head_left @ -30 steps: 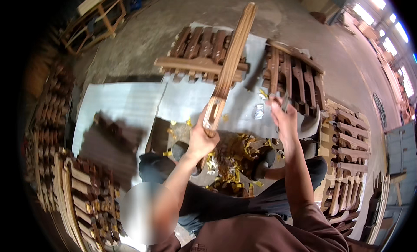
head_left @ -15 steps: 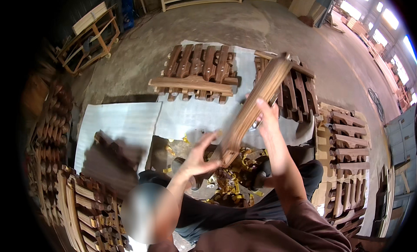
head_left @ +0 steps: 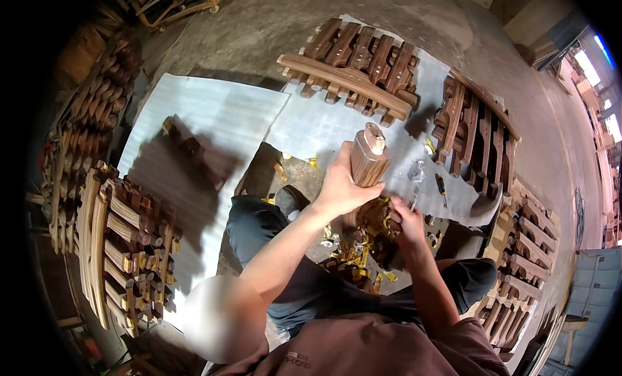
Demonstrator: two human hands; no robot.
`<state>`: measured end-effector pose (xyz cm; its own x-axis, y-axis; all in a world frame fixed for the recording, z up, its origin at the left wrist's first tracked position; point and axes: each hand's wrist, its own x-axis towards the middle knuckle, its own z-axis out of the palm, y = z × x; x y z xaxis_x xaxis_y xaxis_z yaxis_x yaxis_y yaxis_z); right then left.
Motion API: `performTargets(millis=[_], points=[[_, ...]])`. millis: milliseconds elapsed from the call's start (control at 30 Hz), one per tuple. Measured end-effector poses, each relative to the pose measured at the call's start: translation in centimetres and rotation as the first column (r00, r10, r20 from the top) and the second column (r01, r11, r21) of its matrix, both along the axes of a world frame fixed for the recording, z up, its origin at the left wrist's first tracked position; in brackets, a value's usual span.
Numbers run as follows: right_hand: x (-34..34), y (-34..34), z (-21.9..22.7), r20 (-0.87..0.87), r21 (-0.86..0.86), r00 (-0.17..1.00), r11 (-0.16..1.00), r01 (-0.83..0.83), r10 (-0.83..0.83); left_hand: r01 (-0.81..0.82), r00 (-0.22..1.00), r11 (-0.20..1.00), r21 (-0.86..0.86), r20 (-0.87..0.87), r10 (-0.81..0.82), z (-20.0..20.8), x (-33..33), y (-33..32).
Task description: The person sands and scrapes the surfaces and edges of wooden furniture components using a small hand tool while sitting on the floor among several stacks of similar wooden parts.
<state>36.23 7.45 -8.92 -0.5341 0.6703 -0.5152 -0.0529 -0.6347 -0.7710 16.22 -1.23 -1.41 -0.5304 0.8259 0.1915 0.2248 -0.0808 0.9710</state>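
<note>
My left hand (head_left: 342, 187) is wrapped round a dark striped wooden furniture piece (head_left: 369, 170), near its upper end. The piece stands steeply tilted, with a pale tenon (head_left: 374, 139) on its end; its lower part is mostly hidden behind my hand. Lower and to the right, my right hand (head_left: 408, 224) is closed, apart from that end. A thin shiny sliver shows at its fingers, too small to name. Yellow tape scraps (head_left: 363, 256) lie on the floor between my legs.
White foam sheets (head_left: 214, 94) cover the floor ahead. Stacked wooden parts sit at the far middle (head_left: 359, 68), right (head_left: 476, 126), and near left (head_left: 129, 246). A screwdriver (head_left: 442, 189) and a clear plastic bag (head_left: 418, 172) lie right of my hands. One dark piece (head_left: 193, 149) rests on the left sheet.
The wooden piece has swung from slanting away to steeply tilted, tenon end up. My left hand has taken hold of it; my right hand has let go and moved down toward me. The view has turned.
</note>
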Motion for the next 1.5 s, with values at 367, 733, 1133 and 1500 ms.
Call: performTargets(millis=[367, 733, 1133, 1500], points=[[-0.3, 2.7, 12.4, 0.119, 0.768, 0.981, 0.641, 0.007, -0.153, -0.193, 0.643, 0.98, -0.051, -0.761, 0.087, 0.1, -0.3, 0.5], [-2.6, 0.0, 11.9, 0.233, 0.891, 0.953, 0.436, -0.13, -0.192, -0.251, 0.513, 0.968, 0.005, -0.848, 0.137, -0.6, 0.6, -0.6], [-1.6, 0.4, 11.7, 0.313, 0.911, 0.921, 0.346, -0.222, -0.232, -0.189, 0.54, 0.977, -0.1, -0.841, 0.018, -1.6, 0.7, -0.4], [-1.4, 0.6, 10.8, 0.289, 0.957, 0.918, 0.094, -0.274, -0.271, -0.182, 0.461, 0.979, -0.094, -0.887, 0.001, -0.8, 1.2, 0.1]])
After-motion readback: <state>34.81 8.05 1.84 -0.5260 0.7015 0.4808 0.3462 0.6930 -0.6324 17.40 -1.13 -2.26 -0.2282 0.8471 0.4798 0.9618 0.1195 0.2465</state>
